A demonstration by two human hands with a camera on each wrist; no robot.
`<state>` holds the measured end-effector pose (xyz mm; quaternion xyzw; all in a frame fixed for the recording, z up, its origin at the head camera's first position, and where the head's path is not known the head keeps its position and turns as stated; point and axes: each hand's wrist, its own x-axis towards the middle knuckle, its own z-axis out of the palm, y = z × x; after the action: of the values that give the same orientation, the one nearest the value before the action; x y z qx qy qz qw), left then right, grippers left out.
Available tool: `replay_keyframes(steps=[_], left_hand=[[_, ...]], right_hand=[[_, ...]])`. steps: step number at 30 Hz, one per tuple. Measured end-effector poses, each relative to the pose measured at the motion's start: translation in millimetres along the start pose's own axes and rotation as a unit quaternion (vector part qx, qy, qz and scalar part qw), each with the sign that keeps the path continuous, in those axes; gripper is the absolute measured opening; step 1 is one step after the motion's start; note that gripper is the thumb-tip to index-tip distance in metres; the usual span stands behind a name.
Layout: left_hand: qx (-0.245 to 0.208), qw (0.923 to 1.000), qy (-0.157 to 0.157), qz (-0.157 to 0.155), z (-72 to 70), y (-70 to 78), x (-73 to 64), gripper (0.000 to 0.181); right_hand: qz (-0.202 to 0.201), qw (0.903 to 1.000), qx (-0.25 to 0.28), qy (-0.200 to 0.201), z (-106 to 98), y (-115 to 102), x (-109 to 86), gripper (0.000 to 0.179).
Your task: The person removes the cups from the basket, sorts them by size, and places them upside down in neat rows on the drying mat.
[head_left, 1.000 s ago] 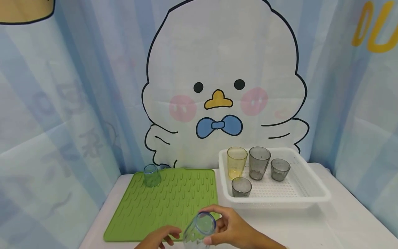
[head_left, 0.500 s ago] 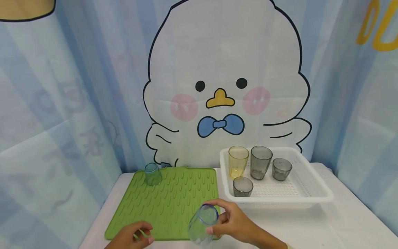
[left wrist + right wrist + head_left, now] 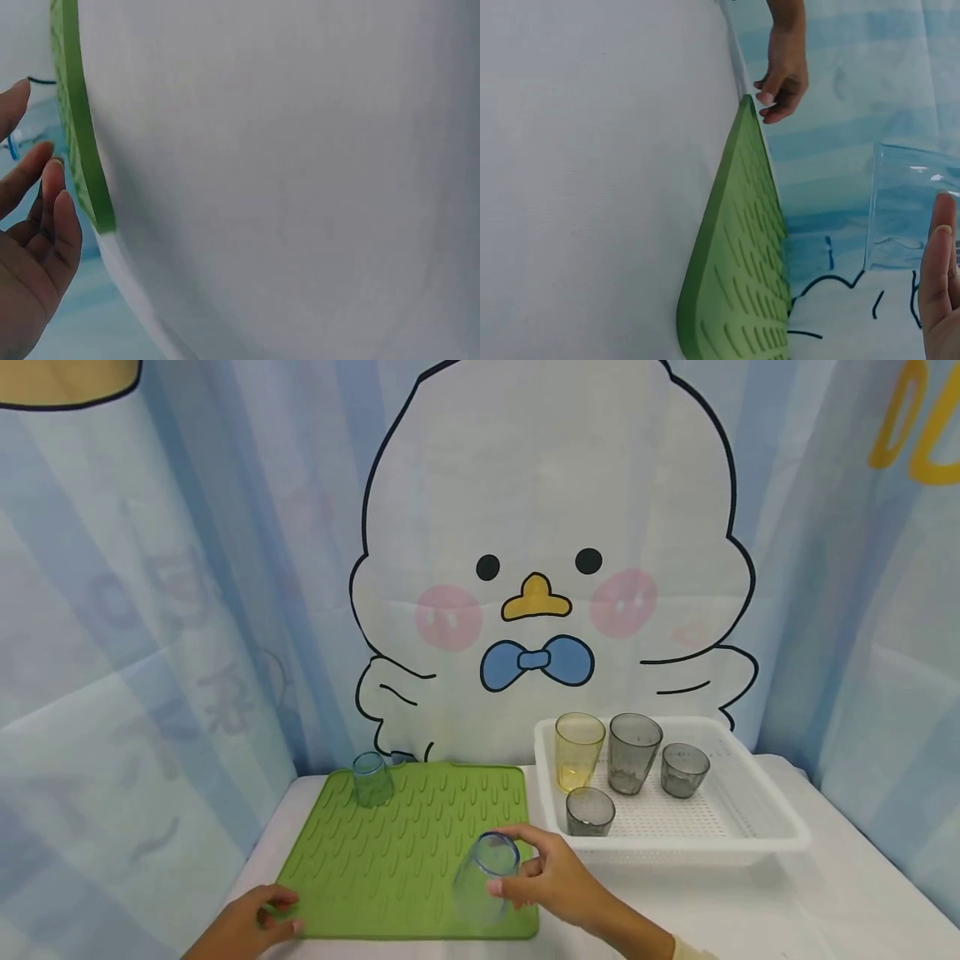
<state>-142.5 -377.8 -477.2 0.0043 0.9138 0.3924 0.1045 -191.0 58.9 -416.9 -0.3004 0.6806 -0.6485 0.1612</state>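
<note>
In the head view, at lower centre, grips the clear glass (image 3: 480, 885) with the right hand (image 3: 553, 878), pinched between thumb and fingers near the blue-ringed upper end, tilted and seen against the near right part of the green mat (image 3: 375, 881). Judging by looks, calls for care as a stiff, fairly light, probably fragile piece, likely slippery if wet. Best taken by the wall, just below the upper end, with gentle, even pressure. Spread only as wide as the glass. At lower left, holds nothing in the left hand (image 3: 243, 920), beside the mat's near corner, with fingers loosely bent.

In the left wrist view, at the left edge, shows the left hand again, with fingers relaxed, next to the mat's edge. Cannot tell from so oblique an angle whether the fingertips touch it.

In the right wrist view, at the right edge, shows the glass apart from the mat, with fingers laid against the transparent wall; at upper centre, shows the empty left hand.
</note>
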Motion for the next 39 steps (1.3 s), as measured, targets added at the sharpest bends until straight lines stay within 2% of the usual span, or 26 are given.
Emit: replay_keyframes(steps=[6,14,17,22,25,29,31,35,39], left_hand=[[0.008,0.999,-0.003,-0.044,-6.9,-11.3,4.9,0.054],[-0.004,0.9994,-0.029,-0.016,-11.7,-22.1,9.3,0.047],[-0.003,0.9995,-0.019,-0.025,-10.3,-21.9,10.5,0.045],[0.007,0.998,0.011,-0.062,-5.1,-19.7,14.2,0.044],[0.002,0.9977,0.016,-0.065,-3.7,-19.7,15.0,0.043],[0.003,0.9989,0.016,-0.044,-3.9,-20.9,13.9,0.041],[0.018,0.9993,0.021,-0.026,-4.5,-20.8,12.9,0.038],[0.035,0.9988,0.032,0.006,-5.5,-18.6,11.5,0.034],[0.033,0.9984,0.041,0.022,-6.2,-17.2,9.5,0.033]], right_hand=[[0.014,0.9998,-0.004,0.014,6,2,18.6,0.055],[0.043,0.9973,-0.027,0.053,20,-8,48.5,0.059],[0.043,0.9958,-0.043,0.068,25,-3,61.9,0.059],[0.043,0.9923,-0.065,0.096,30,14,86.6,0.061],[0.044,0.9902,-0.074,0.11,32,22,100.4,0.064],[0.046,0.9893,-0.076,0.116,33,28,118.7,0.066],[0.047,0.9889,-0.077,0.118,33,30,128.2,0.068],[0.063,0.9865,-0.083,0.126,33,33,146.7,0.072],[0.078,0.984,-0.086,0.135,33,36,163.6,0.071]])
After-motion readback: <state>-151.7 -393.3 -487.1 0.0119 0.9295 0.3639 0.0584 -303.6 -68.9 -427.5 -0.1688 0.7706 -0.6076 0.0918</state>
